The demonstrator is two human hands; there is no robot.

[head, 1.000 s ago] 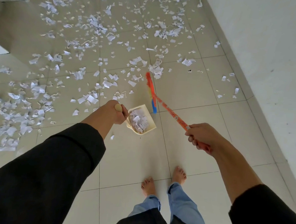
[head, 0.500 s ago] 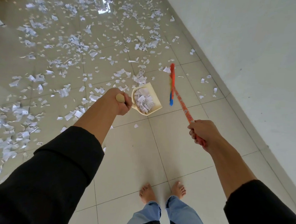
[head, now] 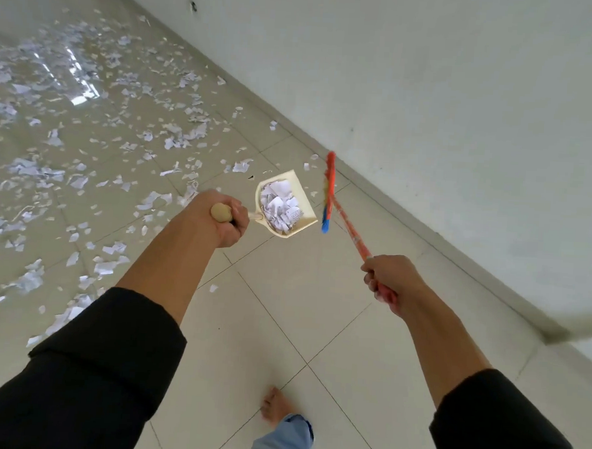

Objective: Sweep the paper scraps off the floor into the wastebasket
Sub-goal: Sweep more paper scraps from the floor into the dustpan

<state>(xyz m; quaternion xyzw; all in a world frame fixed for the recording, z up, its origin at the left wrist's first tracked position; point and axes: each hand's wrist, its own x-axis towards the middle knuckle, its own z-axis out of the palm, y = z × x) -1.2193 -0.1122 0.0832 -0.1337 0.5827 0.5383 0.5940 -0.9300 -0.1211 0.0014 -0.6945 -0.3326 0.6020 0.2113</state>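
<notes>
White paper scraps (head: 85,165) littering floor

The paper scraps (head: 33,162) at the upper left of the frame smear into blur. Both sleeves (head: 84,378) run off the bottom edge. The left hand (head: 224,217) hides most of the dustpan (head: 287,203) handle. One foot (head: 274,407) shows; the trouser leg is cut off at the bottom.

Both arms reach forward in black sleeves pushed above the forearms. The left hand (head: 224,220) is fisted toward 12 o'clock; the right hand (head: 389,280) is curled, knuckles toward 11 o'clock.
</notes>
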